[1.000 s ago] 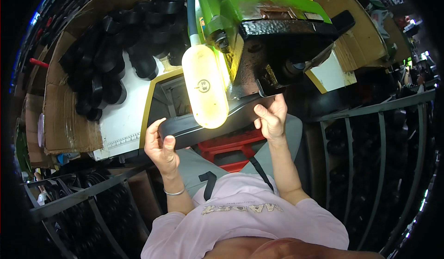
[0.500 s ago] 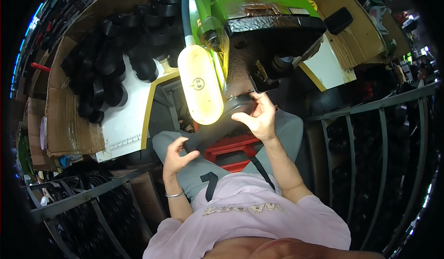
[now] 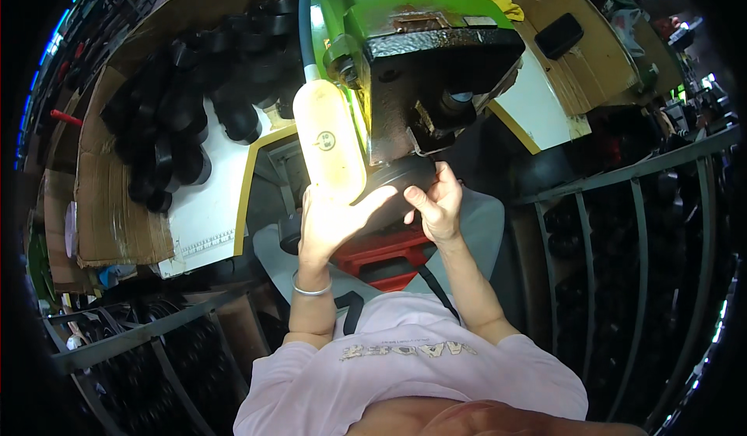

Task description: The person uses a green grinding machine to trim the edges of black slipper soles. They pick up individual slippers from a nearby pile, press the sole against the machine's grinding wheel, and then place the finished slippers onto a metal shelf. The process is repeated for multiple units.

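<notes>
A long black piece with rounded ends, which looks like a shoe sole (image 3: 393, 209), lies between my hands beneath the green machine (image 3: 405, 0). Its far end touches or nearly touches the machine's dark lower part (image 3: 393, 117); I cannot tell which. My right hand (image 3: 440, 209) grips that end from the right, thumb on the near side. Brightly lit, my left hand (image 3: 331, 222) lies against the sole's left part, its thumb stretched along the piece. The fingers of that hand are mostly hidden behind it. An oblong glowing lamp (image 3: 331, 144) hangs just above my left hand.
Many similar black pieces (image 3: 175, 109) are heaped in a cardboard box (image 3: 101, 226) at the left. Metal racks (image 3: 646, 226) with dark items stand on both sides. A red stool (image 3: 373, 257) shows between my knees. A yellow cloth (image 3: 500, 1) lies at the back right.
My left hand has moved up and right, from the sole's near end to its middle under the lamp. My right hand has lowered slightly, still holding the far end. The view has shifted a little.
</notes>
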A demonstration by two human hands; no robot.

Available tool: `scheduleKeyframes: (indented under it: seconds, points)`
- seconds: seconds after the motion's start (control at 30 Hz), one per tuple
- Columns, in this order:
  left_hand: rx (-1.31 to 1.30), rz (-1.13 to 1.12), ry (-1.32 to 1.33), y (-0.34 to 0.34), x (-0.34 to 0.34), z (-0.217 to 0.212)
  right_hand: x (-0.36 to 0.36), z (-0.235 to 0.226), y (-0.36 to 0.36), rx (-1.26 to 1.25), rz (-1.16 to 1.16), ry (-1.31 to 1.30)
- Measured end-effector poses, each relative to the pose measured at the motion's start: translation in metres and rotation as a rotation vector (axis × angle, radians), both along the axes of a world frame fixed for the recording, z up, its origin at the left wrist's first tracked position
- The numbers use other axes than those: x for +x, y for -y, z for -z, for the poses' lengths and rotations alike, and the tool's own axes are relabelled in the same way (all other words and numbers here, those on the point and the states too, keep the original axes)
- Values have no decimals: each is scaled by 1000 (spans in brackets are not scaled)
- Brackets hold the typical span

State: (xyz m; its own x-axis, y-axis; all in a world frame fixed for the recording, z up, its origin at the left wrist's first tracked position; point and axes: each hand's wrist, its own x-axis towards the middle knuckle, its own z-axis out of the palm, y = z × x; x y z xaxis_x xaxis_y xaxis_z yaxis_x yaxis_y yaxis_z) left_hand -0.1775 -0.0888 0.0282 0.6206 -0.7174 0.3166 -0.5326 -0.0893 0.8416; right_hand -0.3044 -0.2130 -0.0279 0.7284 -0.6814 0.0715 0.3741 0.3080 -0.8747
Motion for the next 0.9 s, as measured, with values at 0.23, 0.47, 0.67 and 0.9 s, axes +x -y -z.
scheduleKeyframes:
  seconds: [0.23, 0.47, 0.67, 0.9]
  points:
    - [-39, -60, -287, -28, -4, 26, 11, -12, -11, -156, -62, -86]
    - [-169, 41, -152, 8, -19, 31, -2, 24, -16, -164, 82, -20]
    - [-236, -40, -324, 26, -38, 60, -72, 87, -56, 240, -321, -230]
    - [-489, 48, -687, 18, -47, 60, -130, 100, -11, 519, -99, -139]
